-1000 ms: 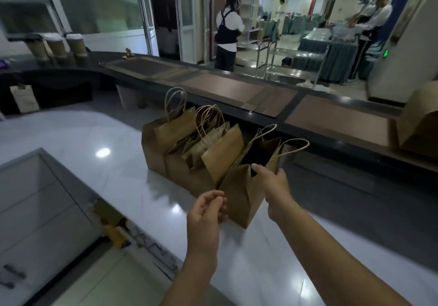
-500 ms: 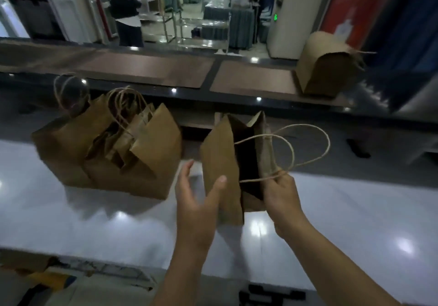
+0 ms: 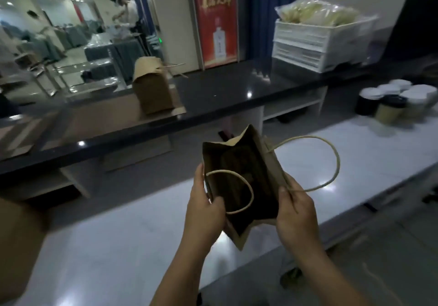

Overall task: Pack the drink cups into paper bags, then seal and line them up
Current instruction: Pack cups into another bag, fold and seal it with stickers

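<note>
Gripping opposite rims of open paper bag (image 3: 237,163), left hand (image 3: 204,211), right hand (image 3: 296,214), inside dark, drink cups (image 3: 388,108) far right.

A single wide-angle view from the person's head faces forward and down; the left hand (image 3: 206,208) and right hand (image 3: 296,213) sit close below it, above the counter (image 3: 118,246) by its near edge.
</note>
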